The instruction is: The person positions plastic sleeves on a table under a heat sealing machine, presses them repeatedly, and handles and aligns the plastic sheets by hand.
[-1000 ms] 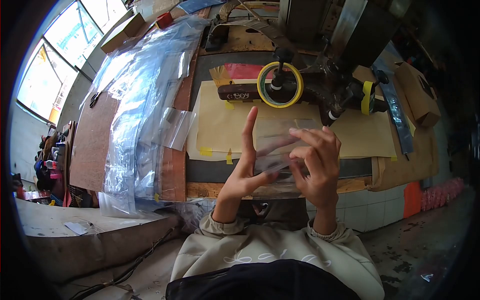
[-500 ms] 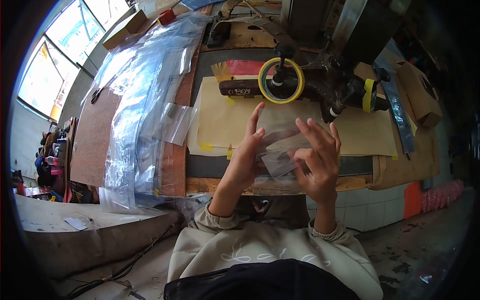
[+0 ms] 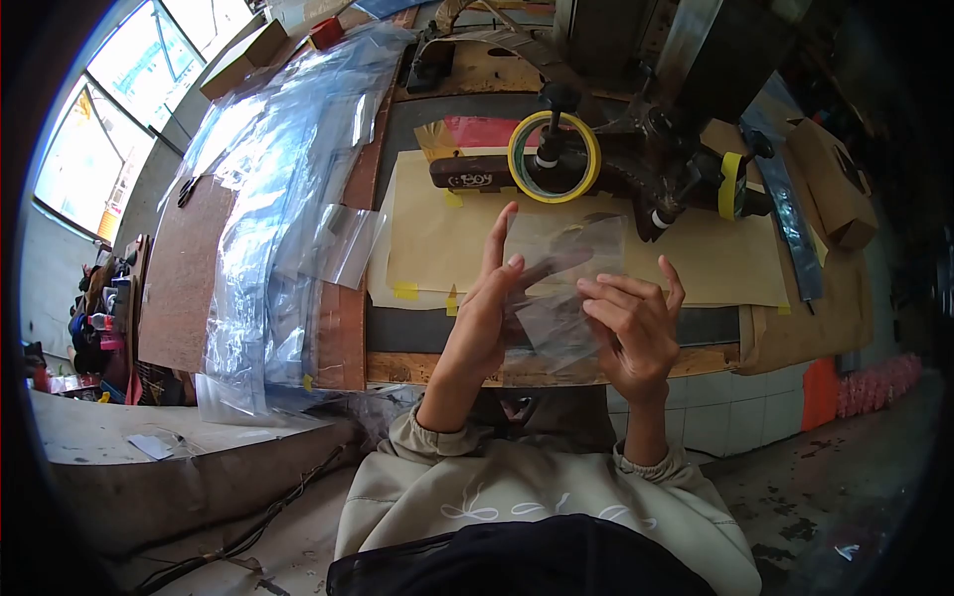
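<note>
Clear plastic bags (image 3: 561, 333) hang between my two hands over the front of the table; how many lie together I cannot tell. My left hand (image 3: 482, 313) grips their left side, with the thumb in front and the index finger pointing up; its other fingers show through the film. On the right edge, my right hand (image 3: 636, 328) pinches the film between thumb and bent fingers, its little finger raised. Beyond them, tan paper sheets (image 3: 427, 243) lie on the table beneath a dark metal clamp arm (image 3: 472, 179).
A yellow tape roll (image 3: 593, 164) hangs on the clamp's knob, and another tape roll (image 3: 732, 187) sits farther right. Stacked clear plastic bags (image 3: 263, 228) cover a brown board (image 3: 189, 268) at left. A cardboard box (image 3: 835, 179) lies at right. The wooden table edge (image 3: 422, 368) is near my body.
My right hand's raised fingers have come down and curled over the film's edge. The plastic now spreads wider and flatter between my hands. My left hand has barely moved.
</note>
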Demonstrator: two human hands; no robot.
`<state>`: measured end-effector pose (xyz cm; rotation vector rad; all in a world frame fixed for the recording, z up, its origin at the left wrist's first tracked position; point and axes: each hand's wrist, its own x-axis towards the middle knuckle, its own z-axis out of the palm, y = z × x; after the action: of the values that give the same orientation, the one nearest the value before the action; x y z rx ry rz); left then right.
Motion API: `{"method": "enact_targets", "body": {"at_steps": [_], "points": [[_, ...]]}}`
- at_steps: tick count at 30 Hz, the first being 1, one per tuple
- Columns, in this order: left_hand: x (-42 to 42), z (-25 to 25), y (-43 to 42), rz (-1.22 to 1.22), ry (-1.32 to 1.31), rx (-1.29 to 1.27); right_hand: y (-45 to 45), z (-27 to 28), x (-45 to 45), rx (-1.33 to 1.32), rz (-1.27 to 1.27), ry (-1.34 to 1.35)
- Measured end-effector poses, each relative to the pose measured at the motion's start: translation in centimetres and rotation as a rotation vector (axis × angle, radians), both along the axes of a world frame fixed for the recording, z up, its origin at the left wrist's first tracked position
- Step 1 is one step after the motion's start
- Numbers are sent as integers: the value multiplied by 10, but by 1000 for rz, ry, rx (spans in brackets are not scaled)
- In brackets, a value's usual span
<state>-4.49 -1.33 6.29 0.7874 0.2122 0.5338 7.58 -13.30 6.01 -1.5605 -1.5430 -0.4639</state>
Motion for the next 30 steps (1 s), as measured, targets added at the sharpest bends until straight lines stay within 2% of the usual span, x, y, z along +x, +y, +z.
{"method": "enact_targets", "body": {"at_steps": [4,7,8,12,15,18,19,20,22,24,26,28,30], "points": [[-4,-12,-2,-71,-166,-126,4,5,-5,-12,-29,25],[-9,-23,-7,-15,-195,157,8,7,-6,-4,-35,51],[-11,-21,-9,-5,-205,181,8,7,-6,0,-30,45],[-18,-16,-18,98,39,364,4,9,-11,-5,12,53],[-24,-15,-22,113,38,189,-1,7,-12,-33,91,44],[-32,-9,-29,273,126,89,1,11,-26,141,193,450],[-40,-10,-31,328,67,174,0,10,-30,164,249,605],[-53,-11,-32,379,7,259,-6,1,-36,116,341,787],[-74,-14,-29,715,89,411,-15,-10,-48,-8,582,1146],[-115,-28,-11,984,120,334,-34,-23,-45,-549,677,862],[-176,-22,34,462,-397,156,-42,-27,-53,-794,773,846],[-175,33,36,34,-1086,-32,-47,-37,-56,-944,899,808],[-183,64,29,215,-1220,66,-56,-65,-48,-992,1059,753]]}}
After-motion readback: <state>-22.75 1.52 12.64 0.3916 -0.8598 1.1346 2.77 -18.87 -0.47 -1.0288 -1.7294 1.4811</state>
